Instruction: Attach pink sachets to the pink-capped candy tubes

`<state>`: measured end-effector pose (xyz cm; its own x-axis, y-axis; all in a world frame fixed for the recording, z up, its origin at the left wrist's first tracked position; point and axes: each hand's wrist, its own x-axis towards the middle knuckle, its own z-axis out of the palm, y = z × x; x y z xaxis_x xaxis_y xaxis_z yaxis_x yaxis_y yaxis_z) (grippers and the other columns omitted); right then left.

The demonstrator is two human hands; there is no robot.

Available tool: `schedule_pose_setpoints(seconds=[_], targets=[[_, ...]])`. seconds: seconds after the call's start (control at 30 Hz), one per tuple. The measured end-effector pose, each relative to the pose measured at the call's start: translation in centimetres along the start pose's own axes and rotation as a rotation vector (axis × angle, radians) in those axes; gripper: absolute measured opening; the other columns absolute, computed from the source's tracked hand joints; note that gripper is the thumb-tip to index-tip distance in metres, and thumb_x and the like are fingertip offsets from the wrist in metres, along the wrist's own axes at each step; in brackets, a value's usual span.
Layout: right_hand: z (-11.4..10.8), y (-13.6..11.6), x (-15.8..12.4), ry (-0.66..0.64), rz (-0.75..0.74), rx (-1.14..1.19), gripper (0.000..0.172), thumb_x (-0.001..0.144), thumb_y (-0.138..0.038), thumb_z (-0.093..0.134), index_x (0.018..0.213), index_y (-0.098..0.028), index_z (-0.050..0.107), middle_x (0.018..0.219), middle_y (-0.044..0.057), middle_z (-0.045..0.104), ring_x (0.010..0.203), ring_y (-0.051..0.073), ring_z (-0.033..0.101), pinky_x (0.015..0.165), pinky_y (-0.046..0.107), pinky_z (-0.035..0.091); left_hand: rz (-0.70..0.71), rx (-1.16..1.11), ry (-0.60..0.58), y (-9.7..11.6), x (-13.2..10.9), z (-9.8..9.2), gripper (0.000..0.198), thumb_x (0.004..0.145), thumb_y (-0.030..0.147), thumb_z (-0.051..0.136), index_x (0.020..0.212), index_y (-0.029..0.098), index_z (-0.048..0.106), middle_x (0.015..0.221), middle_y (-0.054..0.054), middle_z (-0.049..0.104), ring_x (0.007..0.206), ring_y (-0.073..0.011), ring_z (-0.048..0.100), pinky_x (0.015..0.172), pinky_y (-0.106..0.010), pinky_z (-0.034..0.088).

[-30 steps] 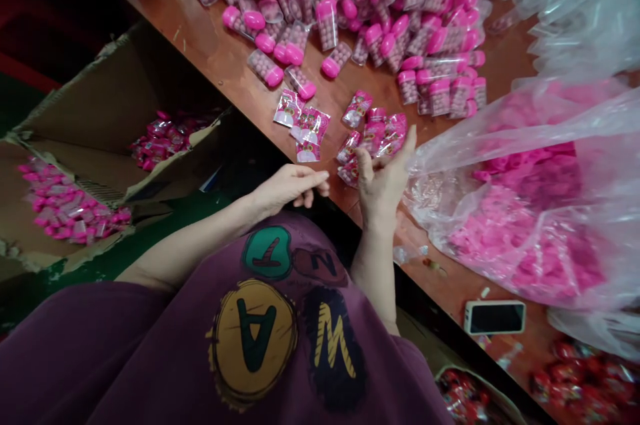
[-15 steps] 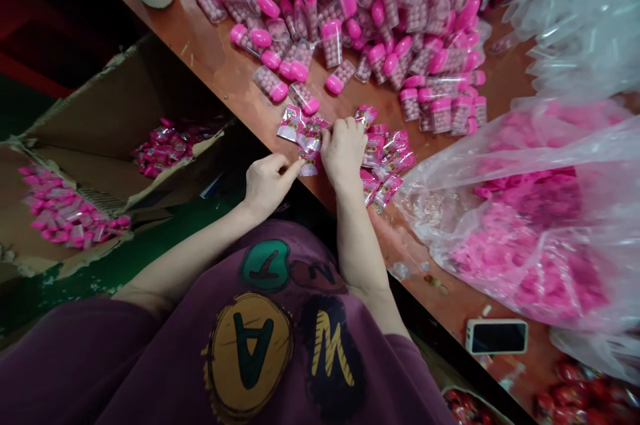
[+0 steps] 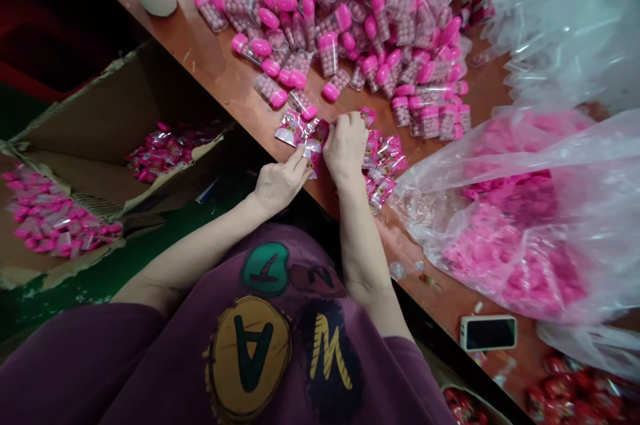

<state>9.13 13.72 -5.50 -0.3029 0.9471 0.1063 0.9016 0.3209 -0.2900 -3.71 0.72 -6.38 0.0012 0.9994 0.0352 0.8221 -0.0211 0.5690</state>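
Several shiny pink sachets (image 3: 290,126) lie at the table edge around both hands. My left hand (image 3: 281,186) is closed, its fingertips on a pink-and-white sachet (image 3: 313,149) that overlaps the edge. Just to its right, my right hand (image 3: 346,148) is curled palm down over the sachets. Its fingertips are mostly hidden, and its thumb side meets the same group. More sachets (image 3: 389,160) lie in a loose pile right of the right hand. Beyond the hands are small clear bottles (image 3: 328,55) with pink caps, filled with pale pink balls.
Left below the table, an open cardboard box (image 3: 95,122) holds pink packets and capped bottles. A clear bag (image 3: 425,195) of pink pieces covers the table's right side, near stacked clear plastic (image 3: 565,32). A phone (image 3: 488,333) and red wrapped items (image 3: 575,392) lie lower right.
My left hand has moved right and slightly down, its fingertips now lying over the sachet instead of at its lower edge. My right hand stays over the sachets. The view has shifted slightly.
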Motion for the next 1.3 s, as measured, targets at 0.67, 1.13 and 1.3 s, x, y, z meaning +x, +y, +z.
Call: schedule_pose_setpoints(seconds=[0.67,1.13,1.3], targets=[[-0.7,-0.7,-3.5,-0.102,0.129,1.158,0.045,0.086,-0.052,0.072,0.113,-0.028,0.046,0.087,-0.001,0.059,0.079,0.018,0.06,0.076,0.034,0.053,-0.564,-1.338,0.077,0.7,4.5,-2.6,0.03,0.078,0.022,0.081,0.061,0.016,0.058,0.045,0.006,0.047,0.038,-0.004,0.035,0.042,-0.022,0.019],[-1.4,-2.5,-5.1,-0.064,0.085,0.899,0.033,0.097,-0.051,0.059,0.108,-0.022,0.069,0.105,0.007,0.071,0.096,0.022,0.066,0.088,0.037,0.054,-0.6,-1.496,0.08,-0.1,2.7,-3.9,0.037,0.073,0.039,0.09,0.067,0.015,0.062,0.052,0.006,0.05,0.039,-0.0025,0.037,0.04,-0.021,0.017],[-1.5,-2.0,-5.0,-0.17,0.191,1.051,0.027,0.087,-0.048,0.069,0.087,-0.021,0.065,0.078,0.0,0.065,0.071,0.016,0.058,0.07,0.03,0.049,-0.526,-1.26,-0.025,0.1,2.9,-4.3,0.035,0.07,0.04,0.088,0.061,0.014,0.067,0.042,0.004,0.047,0.04,-0.004,0.037,0.044,-0.02,0.02]])
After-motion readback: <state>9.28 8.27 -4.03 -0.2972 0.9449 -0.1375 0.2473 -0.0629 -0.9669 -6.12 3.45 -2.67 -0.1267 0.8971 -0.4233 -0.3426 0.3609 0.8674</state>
